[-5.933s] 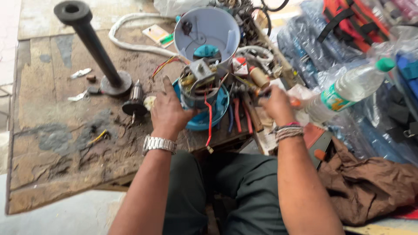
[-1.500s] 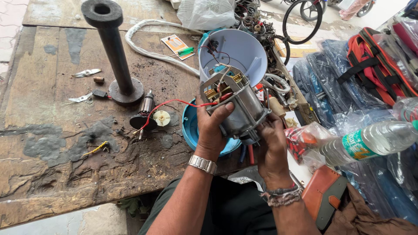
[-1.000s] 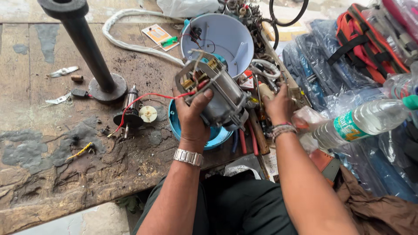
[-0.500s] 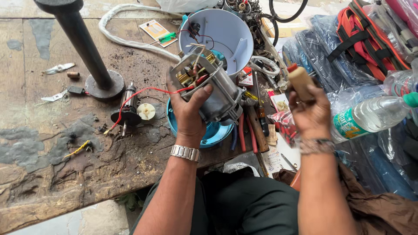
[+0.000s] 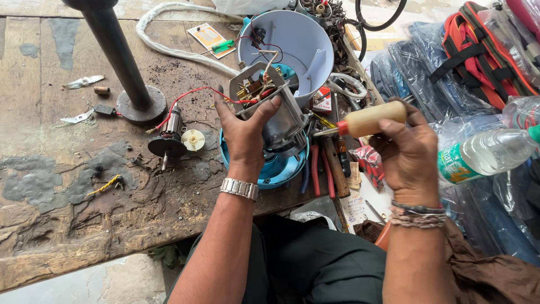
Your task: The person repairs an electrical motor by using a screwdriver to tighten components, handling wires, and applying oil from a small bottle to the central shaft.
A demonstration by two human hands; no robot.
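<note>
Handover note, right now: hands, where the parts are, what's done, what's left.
Left hand: grips the motor unit, lifted above the blue base.
Right hand: holds a wooden-handled screwdriver, tip pointing toward the motor unit; contact unclear.
Parts: grey housing on its side behind the motor unit; rotor on the wooden bench, linked by a red wire; pliers by the base.
Done: the unit is out of its housing, rotor removed.
Left: nothing is refitted; housing, rotor and base lie separate.
</note>
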